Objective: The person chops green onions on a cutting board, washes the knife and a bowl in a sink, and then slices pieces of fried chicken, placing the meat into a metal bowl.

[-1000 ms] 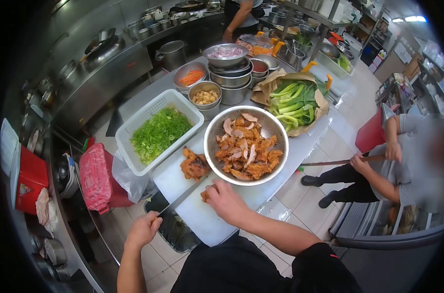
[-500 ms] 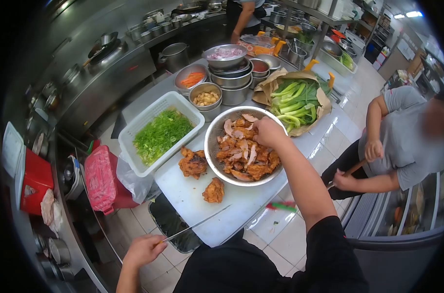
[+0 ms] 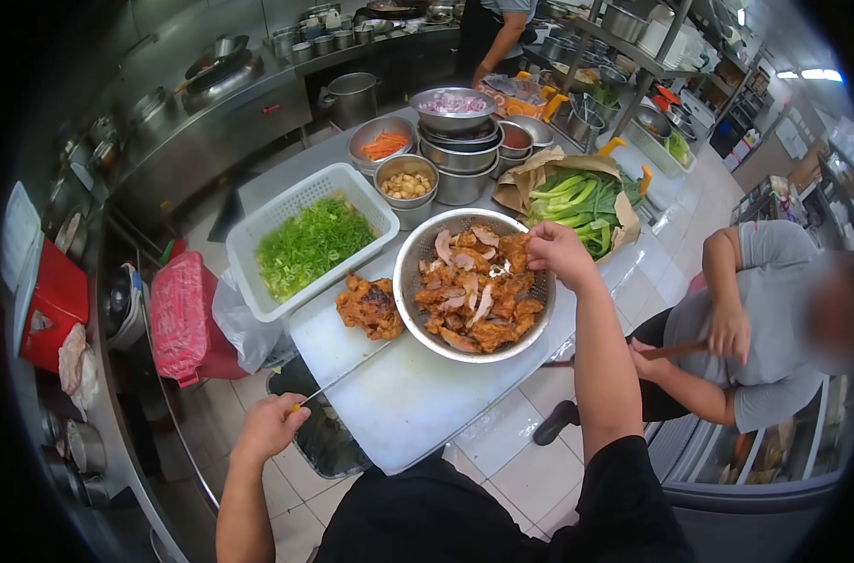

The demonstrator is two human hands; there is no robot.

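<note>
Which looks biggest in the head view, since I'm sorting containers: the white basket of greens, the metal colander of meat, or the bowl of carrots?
1. white basket, a little wider than the colander.
2. metal colander, close behind; it sits nearer the camera, so these two are unsure.
3. bowl of carrots, clearly smallest, though farthest away.

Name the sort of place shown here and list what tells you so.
Most likely a restaurant kitchen: a steel counter with stacked metal bowls of cut ingredients, a colander of fried meat, and a long steel cooking range with pots.
</note>
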